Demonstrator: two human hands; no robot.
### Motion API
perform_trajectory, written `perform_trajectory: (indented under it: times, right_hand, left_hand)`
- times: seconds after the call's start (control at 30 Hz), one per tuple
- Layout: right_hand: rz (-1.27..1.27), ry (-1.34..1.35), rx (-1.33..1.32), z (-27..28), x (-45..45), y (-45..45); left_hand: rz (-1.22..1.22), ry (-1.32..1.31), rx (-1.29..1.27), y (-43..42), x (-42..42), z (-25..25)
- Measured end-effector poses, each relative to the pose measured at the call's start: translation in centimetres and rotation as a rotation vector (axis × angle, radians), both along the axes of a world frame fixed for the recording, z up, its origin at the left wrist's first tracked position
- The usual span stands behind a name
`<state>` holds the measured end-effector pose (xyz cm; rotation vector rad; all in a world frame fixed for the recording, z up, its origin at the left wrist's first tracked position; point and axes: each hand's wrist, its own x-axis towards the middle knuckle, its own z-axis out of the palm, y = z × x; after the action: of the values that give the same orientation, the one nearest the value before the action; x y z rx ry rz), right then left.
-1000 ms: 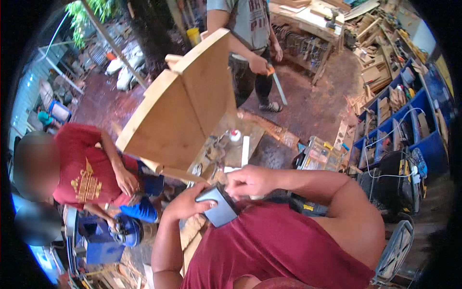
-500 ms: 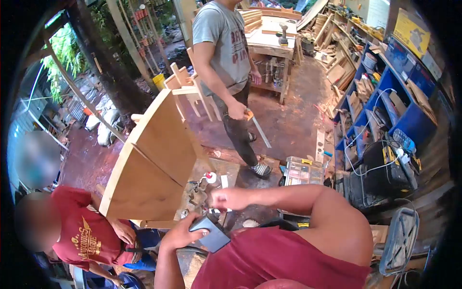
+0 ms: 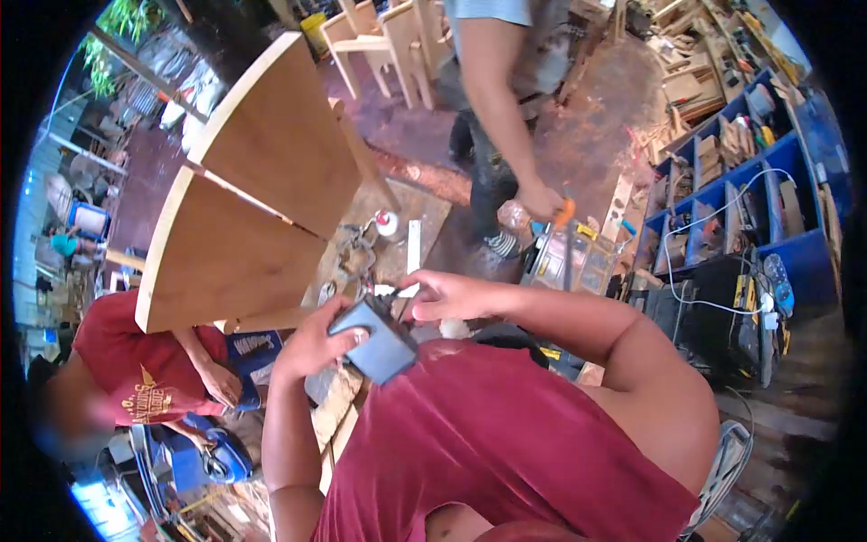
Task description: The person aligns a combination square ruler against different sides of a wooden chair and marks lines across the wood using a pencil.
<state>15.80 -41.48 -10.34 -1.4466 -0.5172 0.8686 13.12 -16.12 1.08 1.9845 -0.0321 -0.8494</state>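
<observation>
My left hand (image 3: 316,341) is wrapped round a grey box-shaped object (image 3: 377,345) close to my chest, with the thumb over its face. My right hand (image 3: 447,296) is at the far upper edge of that object, its fingers curled; whether they pinch something there is too small to tell. Just beyond my hands, metal clamps (image 3: 355,255), a white bottle with a red top (image 3: 386,222) and a pale strip (image 3: 414,244) lie on a board. A curved wooden panel piece (image 3: 237,244) with a gap across it stands at the upper left.
A person in a red shirt (image 3: 149,384) is at the left. Another person (image 3: 497,99), holding an orange-handled tool (image 3: 565,214), stands ahead. Wooden chairs (image 3: 384,45) are behind. At the right are an organizer case (image 3: 578,260), blue shelves (image 3: 722,194) and a white cable (image 3: 713,237).
The view has shifted. The standing person has come nearer, the orange-handled tool now beside the organizer case. My right hand has moved back against the grey object, which my left hand still holds.
</observation>
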Motion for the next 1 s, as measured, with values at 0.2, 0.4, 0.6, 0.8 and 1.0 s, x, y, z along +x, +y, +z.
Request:
perform_trajectory:
  times: [0.2,0.4,0.6,0.8,1.0]
  right_hand:
    - [-0.195,0.282,0.272,-0.1,0.4,2.9]
    - [-0.301,0.346,0.331,-3.7,0.5,1.7]
    - [-0.717,0.326,0.268,-8.3,2.0,-0.8]
    - [-0.93,0.464,0.049,-23.7,-2.2,-4.7]
    - [-1.305,0.485,-0.182,-31.6,-12.7,-6.2]
  left_hand:
    - [0.039,-0.318,0.04,-1.5,1.3,-5.4]
    - [0.054,-0.093,-0.102,0.1,-0.7,-9.1]
    - [-0.018,0.069,-0.077,3.5,-0.8,-8.2]
    - [0.123,0.214,-0.348,6.0,-1.2,-7.7]
    - [0.14,0.274,-0.372,6.7,-2.3,-11.4]
